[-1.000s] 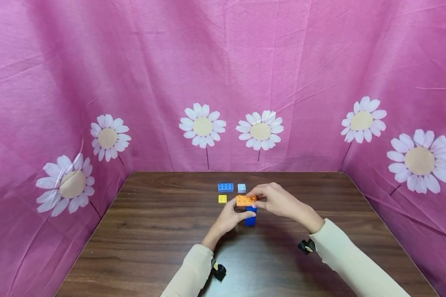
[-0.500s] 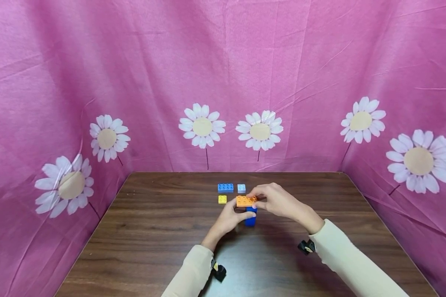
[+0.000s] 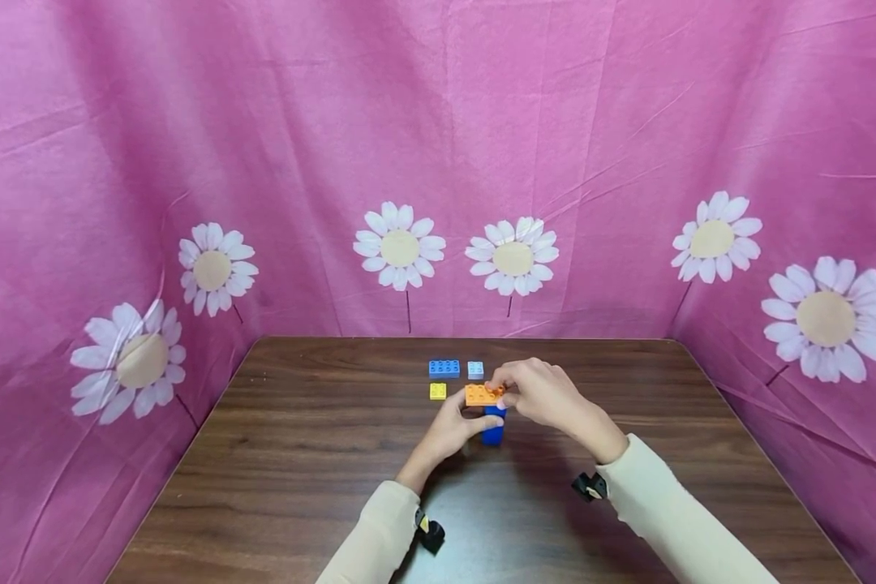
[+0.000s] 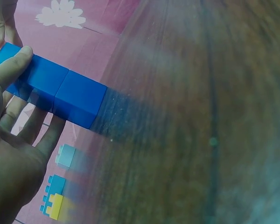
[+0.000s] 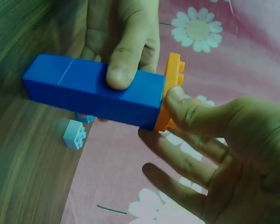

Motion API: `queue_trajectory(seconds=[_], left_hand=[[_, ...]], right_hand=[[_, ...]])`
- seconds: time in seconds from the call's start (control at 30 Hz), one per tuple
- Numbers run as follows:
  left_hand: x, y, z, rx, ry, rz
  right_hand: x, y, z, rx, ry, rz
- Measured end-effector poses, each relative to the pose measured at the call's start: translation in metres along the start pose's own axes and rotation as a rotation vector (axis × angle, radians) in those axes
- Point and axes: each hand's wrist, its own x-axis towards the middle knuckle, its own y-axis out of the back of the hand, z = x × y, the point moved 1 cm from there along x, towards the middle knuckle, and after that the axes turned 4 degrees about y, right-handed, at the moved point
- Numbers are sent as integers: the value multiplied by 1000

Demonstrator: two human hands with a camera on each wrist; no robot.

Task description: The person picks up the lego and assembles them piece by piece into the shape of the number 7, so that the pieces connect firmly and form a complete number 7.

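Orange brick [image 3: 483, 395] sitting atop blue tower [image 3: 492, 427], right hand [image 3: 547, 396] pinching the brick, left hand [image 3: 448, 430] gripping the tower on the worktop [image 3: 299, 454].

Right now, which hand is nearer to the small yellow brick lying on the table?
Left. The left hand holds the blue tower just in front of the yellow brick. The right hand, pinching the orange brick on top, is farther to the right.
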Motion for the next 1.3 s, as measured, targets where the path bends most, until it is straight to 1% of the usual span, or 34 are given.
queue_trajectory(seconds=[0.1,0.2,0.53,0.7,0.77,0.83,0.97,1.03,1.13,1.3], left_hand=[[0,-1,1,3,-6,1],[-1,-1,2,4,-4,2],[0,0,3,37,12,2],[0,-1,3,48,8,-1],[-1,-1,3,53,9,2],[-2,-2,3,62,15,8],[-2,-3,3,77,35,19],[-1,-4,3,77,36,24],[0,-6,4,71,37,32],[4,-16,6,64,40,38]], right_hand=[[0,0,-4,-14,-35,-2],[-2,-1,-5,-23,-49,2],[-5,-5,-12,-98,-11,31],[-9,-7,-11,-92,-5,40],[-11,-9,-9,-65,12,52],[-14,-13,-4,-8,12,67],[-19,-23,6,194,-5,82],[-20,-29,10,260,-22,78],[-20,-37,15,295,-32,78],[-26,-39,21,272,-32,128]])
